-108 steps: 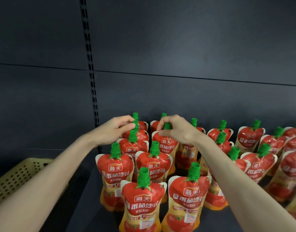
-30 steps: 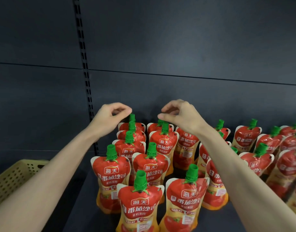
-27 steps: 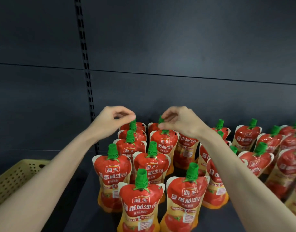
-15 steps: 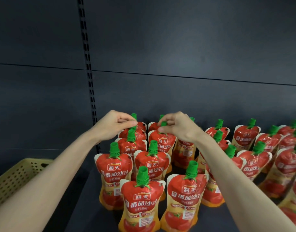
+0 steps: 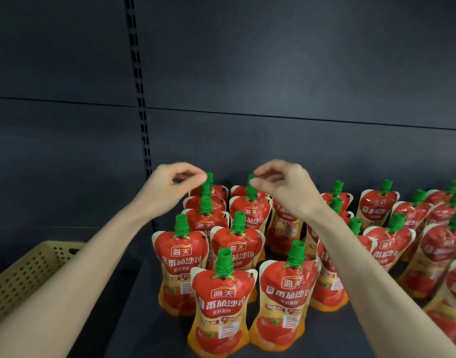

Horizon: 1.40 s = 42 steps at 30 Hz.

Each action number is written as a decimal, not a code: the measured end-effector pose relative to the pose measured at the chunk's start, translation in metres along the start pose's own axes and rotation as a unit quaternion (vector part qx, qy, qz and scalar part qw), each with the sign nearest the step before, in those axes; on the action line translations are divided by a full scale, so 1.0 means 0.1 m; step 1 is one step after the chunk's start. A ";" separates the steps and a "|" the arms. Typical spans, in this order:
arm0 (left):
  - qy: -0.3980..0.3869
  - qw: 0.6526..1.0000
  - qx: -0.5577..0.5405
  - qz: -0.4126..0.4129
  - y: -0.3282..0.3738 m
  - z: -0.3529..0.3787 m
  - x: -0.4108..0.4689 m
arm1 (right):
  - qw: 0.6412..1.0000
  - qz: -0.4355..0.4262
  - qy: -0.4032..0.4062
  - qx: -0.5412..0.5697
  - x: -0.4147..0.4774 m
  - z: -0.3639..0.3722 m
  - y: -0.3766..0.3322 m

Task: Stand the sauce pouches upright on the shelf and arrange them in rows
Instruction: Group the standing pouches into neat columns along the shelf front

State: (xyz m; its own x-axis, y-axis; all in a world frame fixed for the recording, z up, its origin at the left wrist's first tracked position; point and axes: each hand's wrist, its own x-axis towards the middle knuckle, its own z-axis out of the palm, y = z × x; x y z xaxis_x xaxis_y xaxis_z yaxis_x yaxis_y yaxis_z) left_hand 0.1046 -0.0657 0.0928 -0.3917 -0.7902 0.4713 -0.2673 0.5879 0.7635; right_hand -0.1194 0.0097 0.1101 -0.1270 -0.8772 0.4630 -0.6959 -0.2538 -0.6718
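A dark back panel (image 5: 299, 73) with a slotted upright (image 5: 141, 112) fills the upper view. Below it runs the dark shelf (image 5: 129, 311), its right end cut off by the frame. A perforated beige basket (image 5: 23, 275) sits at lower left, only partly in view. Red tomato sauce pouches (image 5: 223, 301) stand upright on the shelf in rows running back; those at far right are cropped and blurred, and the right forearm hides several. The left hand (image 5: 170, 189) hovers at the back of the left row, its fingers (image 5: 193, 174) narrowed to a pinch just beside a green cap (image 5: 209, 177) — whether they grip it is unclear. The right hand (image 5: 283, 187) is curled likewise over the next row's rear cap (image 5: 251, 178), which is half hidden — a hold cannot be confirmed
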 end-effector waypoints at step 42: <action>-0.128 0.977 -0.118 -0.125 0.18 0.04 -0.31 | 0.974 0.085 -0.206 0.043 -0.22 -0.17 0.12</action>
State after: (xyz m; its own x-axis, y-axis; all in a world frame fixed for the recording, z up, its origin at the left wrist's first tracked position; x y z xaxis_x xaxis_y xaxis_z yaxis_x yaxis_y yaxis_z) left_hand 0.1080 -0.0297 0.0899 -0.5553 -0.8173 0.1541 -0.1847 0.3018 0.9353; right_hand -0.1370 0.0323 0.1013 0.0712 -0.9941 0.0821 -0.6260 -0.1086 -0.7722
